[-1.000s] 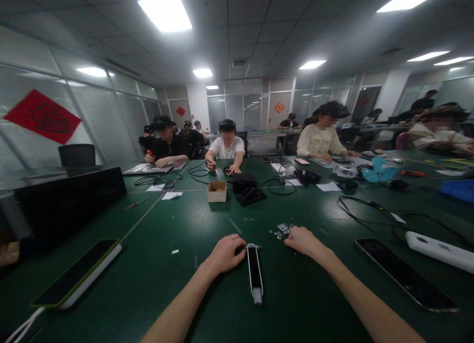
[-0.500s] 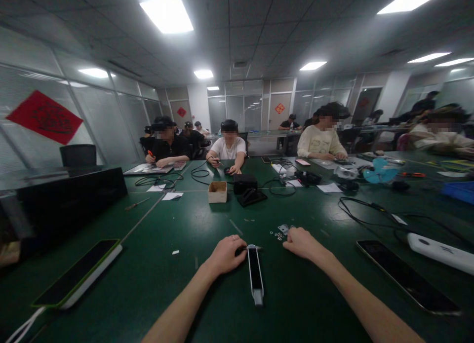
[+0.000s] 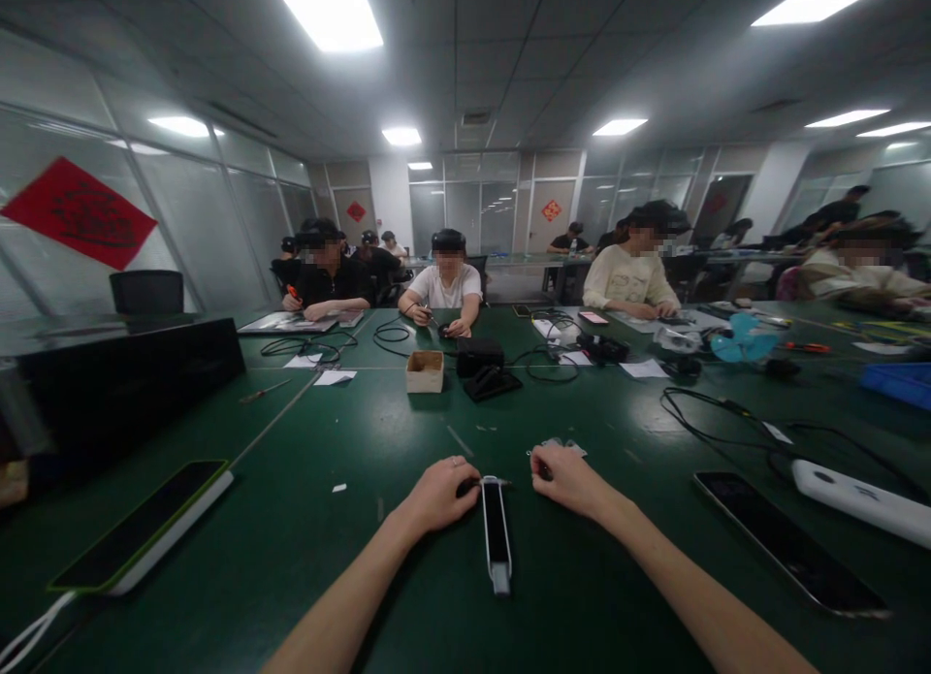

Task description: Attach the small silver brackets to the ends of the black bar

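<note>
Fingers curled, my left hand [image 3: 440, 495] rests on the table at the top left end of a slim white-framed device [image 3: 497, 533] with a long dark face. The device lies lengthwise toward me, a pale block at its near end. A thin pointed tool [image 3: 507, 484] runs across at the device's top end, its darker end at my left fingers; its exact kind is unclear. To the right, my right hand [image 3: 571, 477] is closed, thumb and fingers together; anything between them is hidden. Small light metal parts [image 3: 574, 448] lie just behind it, partly covered.
A phone [image 3: 789, 538] and a white casing [image 3: 862, 499] lie right, a green-edged device [image 3: 145, 529] left. Farther off are a small box [image 3: 425, 373], a black case [image 3: 480, 357], cables [image 3: 698, 412] and a blue fan [image 3: 746, 337]. Several people sit across the table.
My right hand has moved left from the small parts toward the device's top end, now covering some of them. My left hand stays beside the device. The view has shifted slightly.
</note>
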A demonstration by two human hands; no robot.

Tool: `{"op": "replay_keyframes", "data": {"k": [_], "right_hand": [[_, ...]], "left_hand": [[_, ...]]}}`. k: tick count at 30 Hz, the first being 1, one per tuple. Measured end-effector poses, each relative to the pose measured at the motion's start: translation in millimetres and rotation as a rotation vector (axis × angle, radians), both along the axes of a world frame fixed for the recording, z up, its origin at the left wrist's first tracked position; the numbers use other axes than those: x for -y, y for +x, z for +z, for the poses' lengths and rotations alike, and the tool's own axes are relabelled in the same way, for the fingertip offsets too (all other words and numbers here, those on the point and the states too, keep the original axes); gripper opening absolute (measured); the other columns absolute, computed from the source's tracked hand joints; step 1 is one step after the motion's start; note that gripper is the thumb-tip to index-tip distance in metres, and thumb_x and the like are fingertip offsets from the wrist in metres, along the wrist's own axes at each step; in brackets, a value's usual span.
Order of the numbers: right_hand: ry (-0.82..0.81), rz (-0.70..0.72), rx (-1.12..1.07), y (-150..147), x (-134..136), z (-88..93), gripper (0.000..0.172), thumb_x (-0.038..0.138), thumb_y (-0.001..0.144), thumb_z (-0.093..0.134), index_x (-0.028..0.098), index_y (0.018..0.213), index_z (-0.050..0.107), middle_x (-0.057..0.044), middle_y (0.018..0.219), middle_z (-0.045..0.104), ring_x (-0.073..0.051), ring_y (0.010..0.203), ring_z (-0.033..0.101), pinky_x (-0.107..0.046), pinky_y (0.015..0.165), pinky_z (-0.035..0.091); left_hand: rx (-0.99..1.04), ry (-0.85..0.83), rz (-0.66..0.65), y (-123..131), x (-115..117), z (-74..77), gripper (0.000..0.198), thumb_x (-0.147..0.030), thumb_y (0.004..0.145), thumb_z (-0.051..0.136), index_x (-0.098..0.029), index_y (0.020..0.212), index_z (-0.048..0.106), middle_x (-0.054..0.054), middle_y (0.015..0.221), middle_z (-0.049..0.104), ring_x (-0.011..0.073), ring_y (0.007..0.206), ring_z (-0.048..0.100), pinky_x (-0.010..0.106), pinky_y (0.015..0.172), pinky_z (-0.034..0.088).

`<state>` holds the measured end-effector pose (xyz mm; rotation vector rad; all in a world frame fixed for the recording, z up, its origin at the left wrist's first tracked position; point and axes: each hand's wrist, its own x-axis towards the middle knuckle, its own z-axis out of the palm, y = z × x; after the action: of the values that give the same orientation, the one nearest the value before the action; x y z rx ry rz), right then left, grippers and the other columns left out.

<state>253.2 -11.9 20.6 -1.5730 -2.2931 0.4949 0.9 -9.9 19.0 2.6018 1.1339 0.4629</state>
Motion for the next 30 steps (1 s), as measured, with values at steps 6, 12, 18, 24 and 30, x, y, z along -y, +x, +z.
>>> {"op": "replay_keyframes", "data": {"k": [6,12,18,24,30], "right_hand": [[0.044,0.055,-0.021,-2.5,-0.1,-2.9,0.007,0.022,0.078,0.053,0.017,0.078,0.057,-0.003,0.081,0.059,-0.015,0.072,0.052,-0.026,0.064,0.040],[0.089,0.130,-0.100,-9.7,2.8,-5.5,0.007,0.021,0.079,0.054,0.017,0.081,0.058,-0.003,0.082,0.059,-0.013,0.069,0.052,-0.026,0.064,0.042],[0.095,0.179,-0.152,-12.9,3.9,-9.4,0.008,0.022,0.078,0.057,0.016,0.083,0.060,-0.002,0.083,0.060,-0.012,0.069,0.052,-0.025,0.064,0.043],[0.098,0.178,-0.178,-12.2,2.1,-12.7,0.019,0.022,0.081,0.057,0.017,0.098,0.062,-0.003,0.091,0.061,-0.013,0.074,0.055,-0.026,0.068,0.046],[0.060,0.181,-0.203,-12.5,3.1,-10.8,0.018,0.026,0.084,0.056,0.019,0.098,0.064,-0.002,0.093,0.062,-0.013,0.078,0.056,-0.026,0.070,0.046]], "left_hand": [[0.038,-0.027,-0.010,-2.1,-3.9,-4.4,0.018,-0.026,0.087,0.049,-0.018,0.096,0.062,0.003,0.088,0.058,0.0151,0.079,0.055,0.025,0.071,0.044],[0.045,-0.015,-0.015,-2.6,-5.2,-6.8,0.018,-0.028,0.088,0.049,-0.018,0.095,0.062,0.003,0.087,0.058,0.0150,0.078,0.055,0.024,0.070,0.044],[0.033,0.001,-0.023,-1.7,-4.8,-6.2,0.018,-0.027,0.087,0.050,-0.017,0.095,0.063,0.003,0.085,0.059,0.0157,0.078,0.055,0.024,0.070,0.043],[0.029,-0.008,-0.025,-2.2,-4.2,-4.8,0.020,-0.029,0.087,0.049,-0.018,0.097,0.062,0.004,0.087,0.059,0.0161,0.079,0.055,0.025,0.071,0.044],[0.014,-0.019,-0.011,-1.2,-3.3,-2.1,0.020,-0.026,0.087,0.049,-0.018,0.098,0.063,0.004,0.088,0.059,0.0165,0.081,0.055,0.025,0.071,0.045]]}}
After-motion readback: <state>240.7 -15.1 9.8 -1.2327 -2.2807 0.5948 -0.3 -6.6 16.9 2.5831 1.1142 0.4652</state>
